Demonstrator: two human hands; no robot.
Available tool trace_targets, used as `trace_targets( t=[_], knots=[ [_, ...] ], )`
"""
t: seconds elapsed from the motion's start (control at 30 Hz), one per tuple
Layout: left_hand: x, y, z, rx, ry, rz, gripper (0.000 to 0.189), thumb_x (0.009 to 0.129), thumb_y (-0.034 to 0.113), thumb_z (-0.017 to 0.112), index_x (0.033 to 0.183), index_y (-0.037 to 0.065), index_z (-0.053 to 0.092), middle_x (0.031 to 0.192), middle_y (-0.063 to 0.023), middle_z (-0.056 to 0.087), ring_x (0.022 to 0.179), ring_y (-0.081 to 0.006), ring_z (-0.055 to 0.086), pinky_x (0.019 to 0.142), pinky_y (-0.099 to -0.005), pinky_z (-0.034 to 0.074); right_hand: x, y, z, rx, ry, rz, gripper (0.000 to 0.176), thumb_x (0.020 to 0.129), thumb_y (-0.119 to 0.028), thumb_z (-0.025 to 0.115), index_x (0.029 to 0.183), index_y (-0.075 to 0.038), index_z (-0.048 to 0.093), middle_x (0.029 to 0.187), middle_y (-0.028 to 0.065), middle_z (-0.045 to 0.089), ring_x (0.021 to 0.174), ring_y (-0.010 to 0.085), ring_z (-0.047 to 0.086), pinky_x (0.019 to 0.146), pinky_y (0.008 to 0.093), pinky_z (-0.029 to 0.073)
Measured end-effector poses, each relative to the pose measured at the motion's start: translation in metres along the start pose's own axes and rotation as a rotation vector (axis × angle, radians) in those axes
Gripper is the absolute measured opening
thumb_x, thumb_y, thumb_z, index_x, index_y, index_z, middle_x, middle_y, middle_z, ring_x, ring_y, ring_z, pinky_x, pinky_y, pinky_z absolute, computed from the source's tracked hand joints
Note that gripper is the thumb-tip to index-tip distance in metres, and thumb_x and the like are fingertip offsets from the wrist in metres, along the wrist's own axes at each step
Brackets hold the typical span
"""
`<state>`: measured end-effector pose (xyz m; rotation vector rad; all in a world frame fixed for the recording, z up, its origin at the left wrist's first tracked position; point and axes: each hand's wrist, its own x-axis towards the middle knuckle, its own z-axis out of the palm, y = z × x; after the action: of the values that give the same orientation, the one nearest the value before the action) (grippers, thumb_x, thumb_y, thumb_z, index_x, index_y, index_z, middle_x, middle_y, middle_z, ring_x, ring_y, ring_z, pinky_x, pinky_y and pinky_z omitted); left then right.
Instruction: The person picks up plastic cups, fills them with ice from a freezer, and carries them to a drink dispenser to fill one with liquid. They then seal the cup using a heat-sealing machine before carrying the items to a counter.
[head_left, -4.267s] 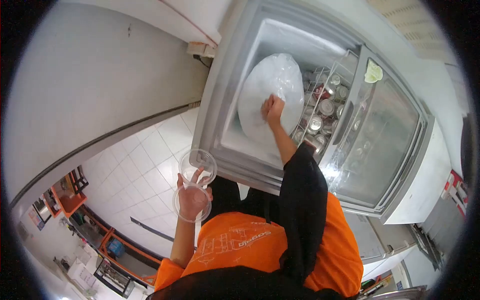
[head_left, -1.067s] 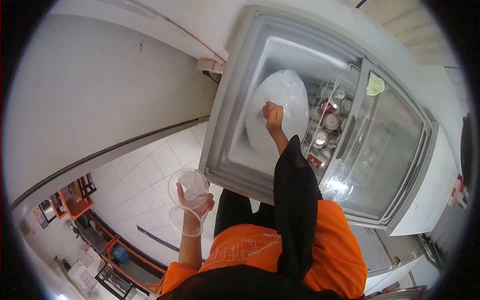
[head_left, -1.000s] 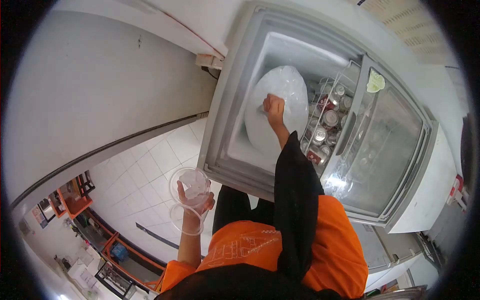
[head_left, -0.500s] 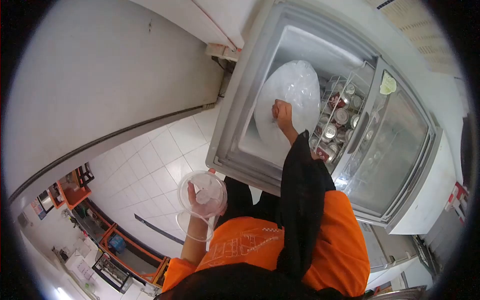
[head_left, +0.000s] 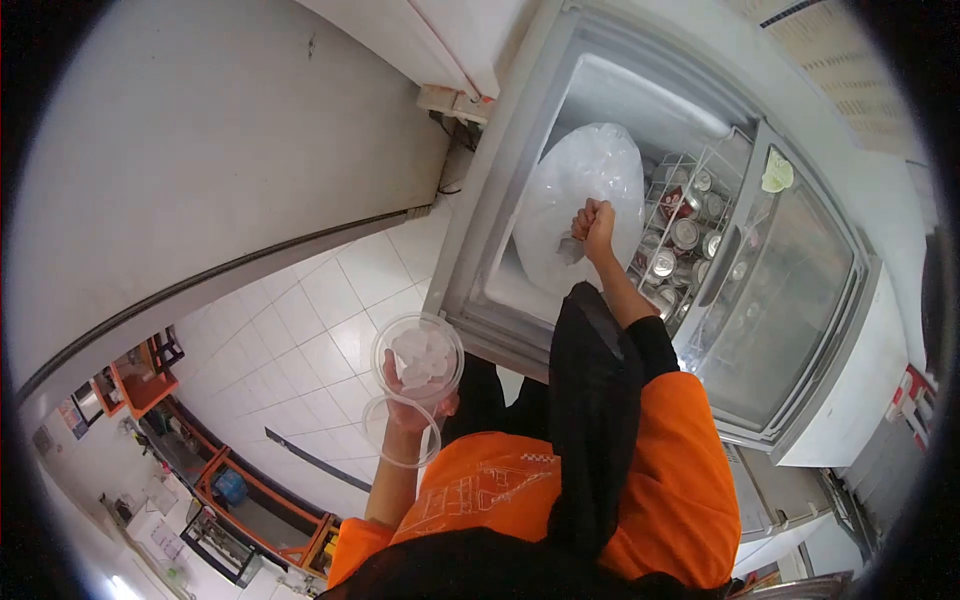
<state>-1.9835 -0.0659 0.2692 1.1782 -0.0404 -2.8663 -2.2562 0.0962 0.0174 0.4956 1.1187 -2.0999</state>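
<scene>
My left hand is wrapped round a clear plastic cup with ice cubes in it. A clear round lid or ring hangs beside the cup. Over the open chest freezer, my right hand is a closed fist round a small grey scoop-like thing. Beneath that hand lies a large clear bag of white ice inside the freezer.
The freezer has a sliding glass lid at its right. Cans stand in a white wire basket. Orange-framed shelves are at the lower left, beyond the tiled floor.
My left hand has raised the cup, and more ice shows in it. My right hand has moved slightly right, and the scoop-like thing now shows below its fist.
</scene>
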Motion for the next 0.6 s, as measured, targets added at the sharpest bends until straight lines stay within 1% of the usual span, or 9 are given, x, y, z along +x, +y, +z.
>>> trace_targets(
  t=[0.07, 0.17, 0.2, 0.27, 0.3, 0.4, 0.5, 0.57, 0.6],
  knots=[
    [-0.001, -0.001, 0.005, 0.096, 0.03, 0.049, 0.069, 0.081, 0.065, 0.031, 0.114, 0.006, 0.046, 0.097, -0.0124, 0.056, 0.052, -0.0245, 0.051, 0.04, -0.0316, 0.041, -0.005, 0.011, 0.003, -0.177, -0.081, -0.126, 0.035, 0.084, -0.032, 0.032, 0.055, -0.013, 0.027, 0.043, -0.0021, 0.021, 0.034, 0.0105, 0.019, 0.032, 0.0261, 0.015],
    [0.0, 0.0, 0.017, 0.132, 0.121, 0.022, 0.068, 0.08, 0.065, 0.031, 0.111, 0.007, 0.048, 0.094, -0.0103, 0.057, 0.05, -0.0213, 0.05, 0.04, -0.0296, 0.041, -0.01, 0.021, 0.015, -0.273, -0.056, -0.268, 0.035, 0.084, -0.03, 0.032, 0.053, -0.014, 0.026, 0.043, -0.0023, 0.02, 0.034, 0.0104, 0.019, 0.032, 0.0252, 0.014],
    [0.0, -0.002, 0.023, 0.136, 0.118, 0.021, 0.068, 0.08, 0.065, 0.031, 0.111, 0.007, 0.048, 0.094, -0.0103, 0.057, 0.05, -0.0213, 0.05, 0.04, -0.0296, 0.041, 0.001, 0.021, 0.004, -0.27, -0.055, -0.272, 0.035, 0.084, -0.03, 0.032, 0.053, -0.014, 0.026, 0.043, -0.0023, 0.02, 0.034, 0.0104, 0.019, 0.032, 0.0252, 0.014],
    [-0.002, -0.004, 0.034, 0.244, 0.168, 0.077, 0.068, 0.08, 0.066, 0.031, 0.11, 0.007, 0.049, 0.093, -0.0082, 0.057, 0.047, -0.0187, 0.048, 0.038, -0.028, 0.038, 0.026, 0.016, -0.014, -0.014, 0.085, -0.024, 0.038, 0.083, -0.029, 0.035, 0.05, -0.011, 0.032, 0.04, 0.0003, 0.027, 0.033, 0.0101, 0.023, 0.031, 0.0265, 0.016],
    [-0.001, -0.003, 0.034, 0.248, 0.166, 0.079, 0.068, 0.08, 0.066, 0.031, 0.11, 0.007, 0.049, 0.093, -0.0082, 0.057, 0.047, -0.0187, 0.048, 0.038, -0.028, 0.038, 0.014, 0.011, 0.001, -0.11, 0.183, -0.014, 0.038, 0.083, -0.028, 0.036, 0.049, -0.012, 0.032, 0.04, -0.0004, 0.028, 0.032, 0.0101, 0.025, 0.03, 0.0263, 0.017],
    [0.003, -0.008, 0.036, 0.283, 0.193, 0.078, 0.069, 0.08, 0.067, 0.03, 0.11, 0.009, 0.049, 0.091, -0.0069, 0.057, 0.046, -0.0174, 0.046, 0.036, -0.0269, 0.034, -0.006, 0.009, 0.023, -0.251, 0.066, -0.098, 0.038, 0.083, -0.028, 0.036, 0.048, -0.012, 0.032, 0.04, -0.0006, 0.029, 0.031, 0.0105, 0.025, 0.029, 0.0263, 0.018],
    [0.004, -0.007, 0.038, 0.302, 0.282, 0.073, 0.069, 0.079, 0.068, 0.03, 0.112, 0.01, 0.048, 0.089, -0.0055, 0.057, 0.046, -0.0168, 0.045, 0.035, -0.0261, 0.031, -0.001, 0.005, 0.022, -0.205, 0.154, -0.102, 0.038, 0.084, -0.028, 0.036, 0.05, -0.012, 0.03, 0.041, -0.0005, 0.026, 0.032, 0.0102, 0.024, 0.03, 0.0259, 0.017],
    [0.001, -0.002, 0.021, -0.027, 0.147, -0.041, 0.074, 0.077, 0.068, 0.032, 0.12, 0.009, 0.043, 0.097, -0.016, 0.056, 0.061, -0.0288, 0.053, 0.045, -0.0385, 0.041, -0.001, 0.025, 0.019, -0.141, 0.236, -0.048, 0.038, 0.084, -0.029, 0.036, 0.05, -0.013, 0.029, 0.041, -0.0007, 0.023, 0.033, 0.0105, 0.022, 0.031, 0.0261, 0.016],
    [0.003, -0.002, 0.017, -0.027, 0.148, -0.047, 0.074, 0.077, 0.068, 0.032, 0.12, 0.009, 0.043, 0.097, -0.016, 0.056, 0.061, -0.0288, 0.053, 0.045, -0.0385, 0.041, 0.001, 0.037, 0.021, -0.278, 0.146, -0.321, 0.038, 0.084, -0.028, 0.036, 0.05, -0.013, 0.03, 0.041, -0.0013, 0.026, 0.033, 0.01, 0.024, 0.031, 0.0249, 0.018]
  ],
)
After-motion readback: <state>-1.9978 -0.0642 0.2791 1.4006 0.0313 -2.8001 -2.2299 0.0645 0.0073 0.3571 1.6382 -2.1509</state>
